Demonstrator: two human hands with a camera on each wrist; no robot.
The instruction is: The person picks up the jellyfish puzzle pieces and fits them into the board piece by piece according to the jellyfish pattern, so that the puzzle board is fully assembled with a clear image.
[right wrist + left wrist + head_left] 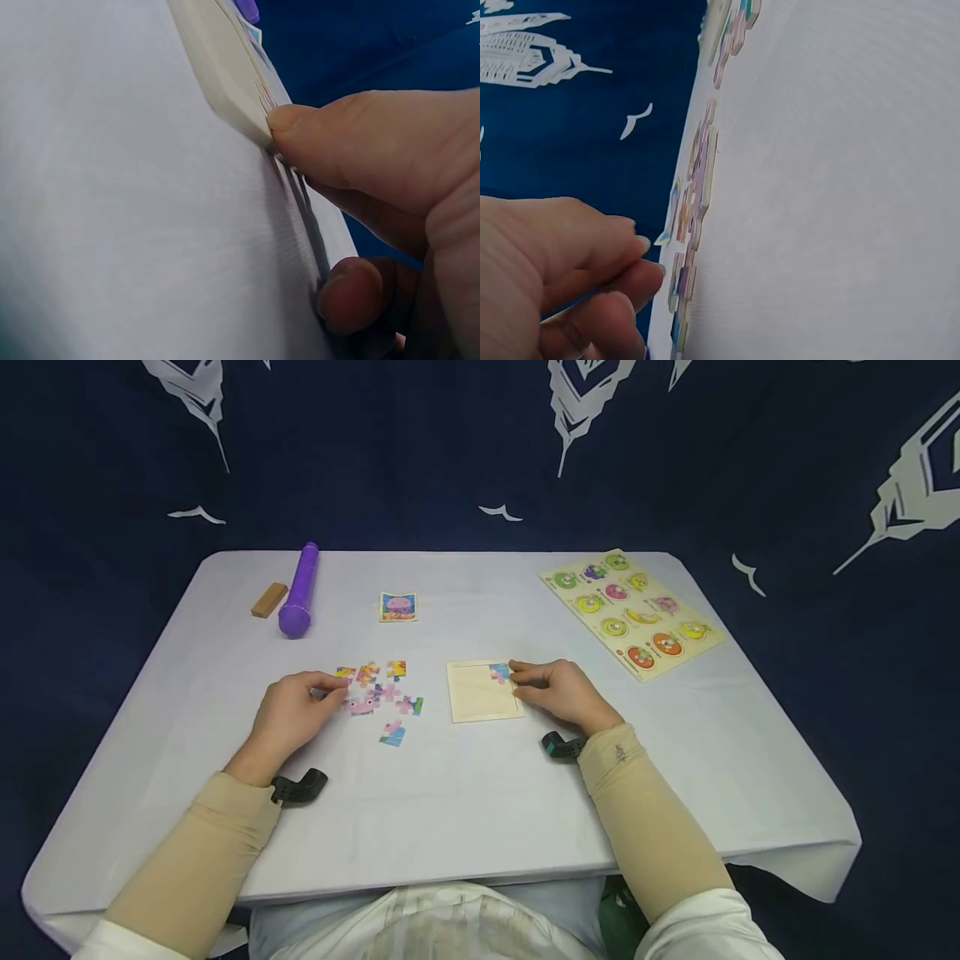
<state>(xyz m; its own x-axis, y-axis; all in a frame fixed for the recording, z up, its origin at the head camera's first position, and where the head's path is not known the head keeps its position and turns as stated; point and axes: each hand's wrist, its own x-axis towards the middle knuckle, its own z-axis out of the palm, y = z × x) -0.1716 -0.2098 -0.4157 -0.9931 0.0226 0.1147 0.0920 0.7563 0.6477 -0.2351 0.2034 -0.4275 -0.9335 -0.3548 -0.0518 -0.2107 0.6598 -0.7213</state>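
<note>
Small jigsaw pieces [388,692] lie in a loose cluster on the white table. My left hand [296,714] is at the left edge of the cluster, fingers loosely bent. In the left wrist view its fingertips [639,244] come right up to the corner of one piece. To the right lies a square wooden puzzle tray [480,700] with one blue-and-pink piece [499,673] in its upper right corner. My right hand [558,692] holds the tray's right edge. In the right wrist view the thumb [300,131] presses at the tray's edge, with the other fingers curled below.
A small picture card [398,607] lies behind the pieces. At the back left are a purple microphone-shaped stick [302,593] and a brown wooden block [269,600]. A fruit picture board [632,614] lies at the back right. The white table [450,810] ends near my body.
</note>
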